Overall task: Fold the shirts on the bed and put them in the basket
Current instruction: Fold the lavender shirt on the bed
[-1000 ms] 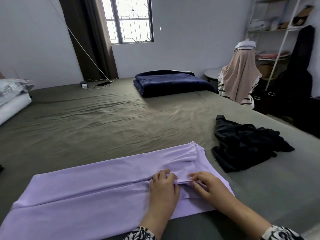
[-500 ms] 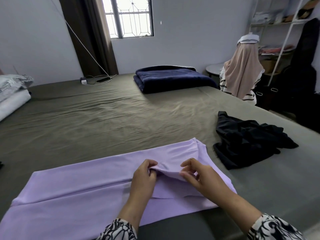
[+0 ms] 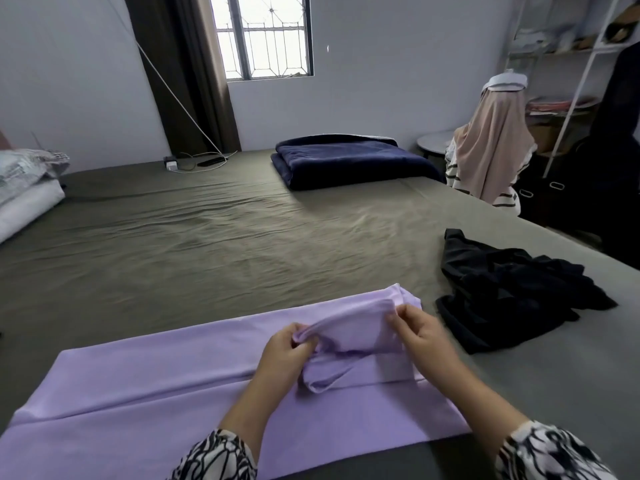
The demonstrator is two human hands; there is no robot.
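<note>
A lilac shirt (image 3: 145,386) lies flat along the near edge of the bed (image 3: 207,244), folded lengthwise into a long strip. My left hand (image 3: 287,355) pinches a raised fold of it near its right end. My right hand (image 3: 420,332) pinches the same fold a little further right, and the cloth between them is lifted off the bed. A crumpled black shirt (image 3: 509,289) lies to the right, apart from the lilac one. No basket is in view.
A folded navy blanket (image 3: 349,161) sits at the far side of the bed. White pillows (image 3: 24,195) lie at the left edge. A charger and cable (image 3: 194,162) rest near the curtain. Beyond the bed's right edge stand a draped chair (image 3: 491,161) and metal shelves (image 3: 571,64).
Both hands have gone from pressing the shirt's right end flat to pinching a fold and lifting it up and away from me.
</note>
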